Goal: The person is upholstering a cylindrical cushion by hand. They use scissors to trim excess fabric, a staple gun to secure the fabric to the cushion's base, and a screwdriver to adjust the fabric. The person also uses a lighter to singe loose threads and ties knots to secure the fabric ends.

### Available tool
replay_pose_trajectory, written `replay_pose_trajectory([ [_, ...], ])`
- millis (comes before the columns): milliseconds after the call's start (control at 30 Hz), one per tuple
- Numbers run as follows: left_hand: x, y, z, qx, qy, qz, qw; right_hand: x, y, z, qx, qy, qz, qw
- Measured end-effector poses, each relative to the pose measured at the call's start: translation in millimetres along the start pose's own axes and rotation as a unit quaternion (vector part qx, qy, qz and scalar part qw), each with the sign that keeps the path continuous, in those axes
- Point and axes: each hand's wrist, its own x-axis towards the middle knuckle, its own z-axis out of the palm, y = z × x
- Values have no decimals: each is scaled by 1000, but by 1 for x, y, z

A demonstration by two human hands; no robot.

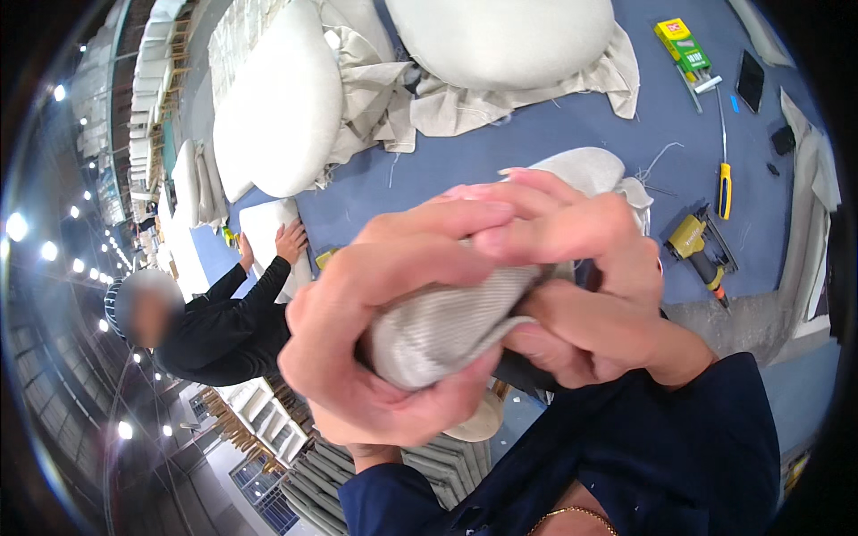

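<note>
And here it is up close: the left hand [357, 304] curls firmly round a beige fabric-covered piece [438, 330], fingers across the top, thumb underneath. The right hand [608, 295] grips it from the other side, thumb at a fold in the cloth, fingers meeting the left's above. The piece is up in front of the chest, between both palms, slightly blurred.

Behind it, a blue tabletop [447, 161]! Just past the fingers, a pale padded piece [581, 165]; farther back, a big rounded cushion [500, 40] with loose cloth at its edge, and a whitish one [277, 103] to its left. Over on the right, a staple gun [702, 246], a yellow-handled screwdriver [725, 192], a green-and-yellow box [684, 45] and a dark phone [751, 82].

Out left, a co-worker [214, 344] in black, hands on a light panel [268, 223]. Below, grey pads [393, 478] in stacks; at the far left, bright lamps [16, 226] dot the dark ceiling.
</note>
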Motion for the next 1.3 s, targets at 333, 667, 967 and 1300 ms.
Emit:
replay_pose_trajectory([
  [333, 25, 31, 29, 167, -13, -60, 984, -12, 8, -38, -109, 1, 4, 994],
  [667, 53, 47, 54, 262, -33, -40, 964, -385, 68, -189, -496, -99, 489, 711],
  [967, 52, 20, 68, 343, 4, -9, 939, -363, 102, -172, -675, -178, 424, 577],
  [1300, 43, 18, 64, 314, 22, 0, 949, -220, 15, -196, -322, -64, 493, 806],
])
